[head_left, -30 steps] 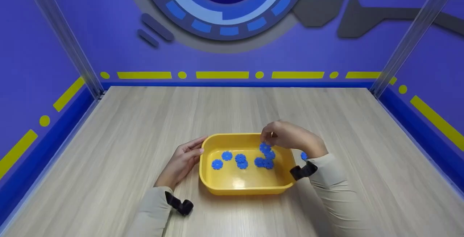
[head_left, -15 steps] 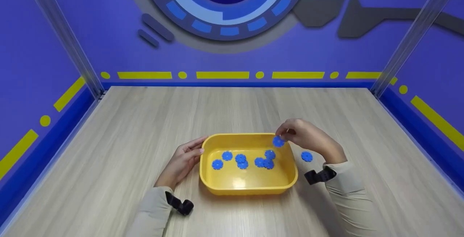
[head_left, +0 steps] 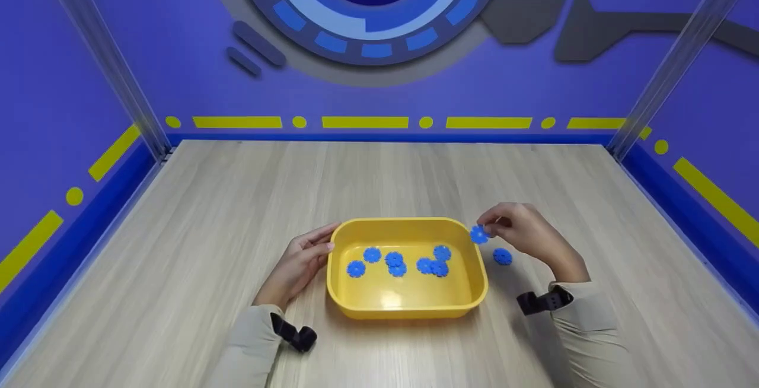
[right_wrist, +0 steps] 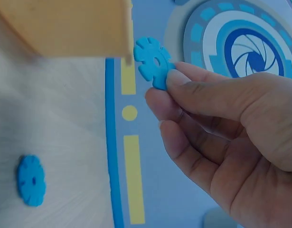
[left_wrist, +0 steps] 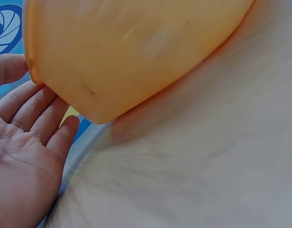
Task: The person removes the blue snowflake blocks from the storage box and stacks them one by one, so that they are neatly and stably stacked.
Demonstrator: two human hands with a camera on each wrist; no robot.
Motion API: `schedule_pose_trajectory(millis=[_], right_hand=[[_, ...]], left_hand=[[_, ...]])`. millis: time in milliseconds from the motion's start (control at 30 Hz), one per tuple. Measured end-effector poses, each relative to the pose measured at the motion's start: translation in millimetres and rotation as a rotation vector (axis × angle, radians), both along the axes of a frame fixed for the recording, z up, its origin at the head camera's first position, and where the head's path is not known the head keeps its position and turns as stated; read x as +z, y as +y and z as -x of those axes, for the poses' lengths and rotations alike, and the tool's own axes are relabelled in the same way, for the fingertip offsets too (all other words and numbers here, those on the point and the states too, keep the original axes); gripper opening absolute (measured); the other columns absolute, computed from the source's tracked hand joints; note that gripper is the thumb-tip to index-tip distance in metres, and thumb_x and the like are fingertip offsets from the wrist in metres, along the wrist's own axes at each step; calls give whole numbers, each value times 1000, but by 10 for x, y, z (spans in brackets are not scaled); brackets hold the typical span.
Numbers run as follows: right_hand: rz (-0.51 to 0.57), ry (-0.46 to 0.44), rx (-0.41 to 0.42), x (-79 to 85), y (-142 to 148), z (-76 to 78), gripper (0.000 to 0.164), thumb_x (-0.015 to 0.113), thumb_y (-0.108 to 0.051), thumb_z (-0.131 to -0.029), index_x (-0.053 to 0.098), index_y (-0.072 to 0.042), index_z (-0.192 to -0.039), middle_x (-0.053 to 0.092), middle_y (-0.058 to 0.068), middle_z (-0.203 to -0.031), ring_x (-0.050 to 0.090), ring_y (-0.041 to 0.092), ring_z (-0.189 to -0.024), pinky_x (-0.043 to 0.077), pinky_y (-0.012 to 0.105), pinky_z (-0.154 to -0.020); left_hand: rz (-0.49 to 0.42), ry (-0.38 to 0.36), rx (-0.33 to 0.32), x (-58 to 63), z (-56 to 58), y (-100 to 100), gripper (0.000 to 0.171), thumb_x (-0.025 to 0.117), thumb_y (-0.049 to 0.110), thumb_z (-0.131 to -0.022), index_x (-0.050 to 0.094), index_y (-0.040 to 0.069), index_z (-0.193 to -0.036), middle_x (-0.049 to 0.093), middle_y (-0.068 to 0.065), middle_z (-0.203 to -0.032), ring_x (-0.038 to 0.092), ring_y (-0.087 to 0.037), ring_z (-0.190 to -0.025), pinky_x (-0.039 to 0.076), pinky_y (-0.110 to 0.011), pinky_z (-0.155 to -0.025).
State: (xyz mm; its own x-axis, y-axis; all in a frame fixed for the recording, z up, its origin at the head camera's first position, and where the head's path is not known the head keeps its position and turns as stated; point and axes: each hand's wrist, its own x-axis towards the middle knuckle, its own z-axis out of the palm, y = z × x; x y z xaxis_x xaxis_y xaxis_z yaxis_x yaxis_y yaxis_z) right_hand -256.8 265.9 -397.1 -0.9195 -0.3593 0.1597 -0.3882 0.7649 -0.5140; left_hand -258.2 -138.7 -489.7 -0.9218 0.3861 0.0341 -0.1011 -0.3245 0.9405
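Observation:
My right hand [head_left: 531,237] pinches a blue notched plastic disc [head_left: 479,234] between thumb and fingers, at the right rim of a yellow plastic tub [head_left: 409,313]. In the right wrist view the pinched disc [right_wrist: 156,61] shows slots round its edge and a small centre hole. At the tub's left end my left hand [head_left: 299,266] grips the rim, thumb at the top edge and fingers along the outside. Several similar blue discs [head_left: 356,269] lie on the tub floor, some overlapping.
Another blue disc [head_left: 503,256] lies on the wooden table [head_left: 249,198], right of the tub and below my right hand. Blue printed panels [head_left: 379,100] stand behind and at both sides, with metal posts [head_left: 107,56] at the corners.
My right hand lifted the pinched disc from among the others in the tub and moved it right, to the right rim. My left hand and the tub stayed in place.

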Motion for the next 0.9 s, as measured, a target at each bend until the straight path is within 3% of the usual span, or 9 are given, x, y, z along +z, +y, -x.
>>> schedule_pose_trajectory(millis=[200,533,900], right_hand=[[24,-33,-28,-132,177,-8,14,64,4,-86,73,-3,-94,70,9,-90,63,16,-76,57,27,-70],[11,-151,-94,-289,396,39,14,62,3,-87,73,-1,-95,70,14,-93,63,19,-78,56,32,-69],[0,-185,-127,-387,464,33,13,62,1,-87,73,-1,-94,71,12,-90,62,17,-78,54,29,-67]], left_hand=[[6,-10,4,11,-2,4,62,58,4,-91,32,-9,-145,40,-21,-149,54,-15,-124,47,-32,-104],[7,-25,14,26,-11,7,61,58,3,-91,33,-8,-145,43,-19,-147,55,-14,-123,47,-31,-103],[13,-18,16,11,1,15,61,58,3,-91,32,-9,-145,42,-18,-148,55,-12,-122,48,-30,-103]])
